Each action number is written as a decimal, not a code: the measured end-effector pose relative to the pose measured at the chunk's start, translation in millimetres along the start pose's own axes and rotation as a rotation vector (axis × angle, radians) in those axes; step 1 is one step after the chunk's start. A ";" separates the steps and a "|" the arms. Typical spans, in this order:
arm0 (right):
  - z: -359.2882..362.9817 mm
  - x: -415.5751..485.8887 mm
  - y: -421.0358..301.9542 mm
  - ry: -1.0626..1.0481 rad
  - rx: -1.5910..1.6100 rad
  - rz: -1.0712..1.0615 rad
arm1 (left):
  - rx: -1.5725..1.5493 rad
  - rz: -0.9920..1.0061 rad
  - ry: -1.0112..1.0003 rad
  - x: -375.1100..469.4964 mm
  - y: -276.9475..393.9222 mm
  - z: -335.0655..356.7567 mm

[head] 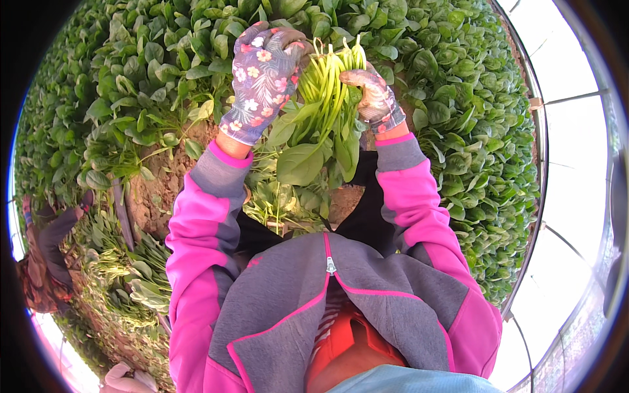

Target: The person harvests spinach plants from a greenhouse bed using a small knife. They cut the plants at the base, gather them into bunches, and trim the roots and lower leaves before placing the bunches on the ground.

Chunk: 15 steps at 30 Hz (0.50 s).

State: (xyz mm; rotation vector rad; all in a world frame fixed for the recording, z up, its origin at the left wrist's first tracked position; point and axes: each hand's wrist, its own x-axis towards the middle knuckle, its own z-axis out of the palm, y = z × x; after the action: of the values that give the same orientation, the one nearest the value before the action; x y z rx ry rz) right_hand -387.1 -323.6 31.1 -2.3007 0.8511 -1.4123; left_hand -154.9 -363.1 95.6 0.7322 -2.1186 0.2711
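Note:
A bunch of spinach [329,93] hangs in front of me with its pale cut stems up and its broad leaves down. My right hand [376,93], in a flower-print glove with a stained palm side, grips the bunch from the right, thumb across the stems. On the left, my left hand [268,73], in the same kind of glove, has its back to the camera and its fingers curled at the stem ends; whether it holds any stems is hidden. Below the bunch, loose spinach leaves and stems [280,199] lie on the ground between my legs.
Dense growing spinach [467,118] surrounds the hands ahead and on both sides. Bare soil [162,186] shows at the left, beside piles of picked spinach [147,280]. Another person [49,250] is at the far left, and part of someone [128,378] shows lower left. A greenhouse frame [543,147] curves along the right.

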 end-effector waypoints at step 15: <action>-3.9 -3.8 3.4 0.179 -0.098 0.226 | -0.310 -0.063 0.025 -0.2 32.3 -32.4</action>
State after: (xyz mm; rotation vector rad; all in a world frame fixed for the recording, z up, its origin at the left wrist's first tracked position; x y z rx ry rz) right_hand -392.9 -323.7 28.5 -2.0885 1.2163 -1.5197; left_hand -152.5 -323.0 117.4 0.6061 -2.0477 -0.0813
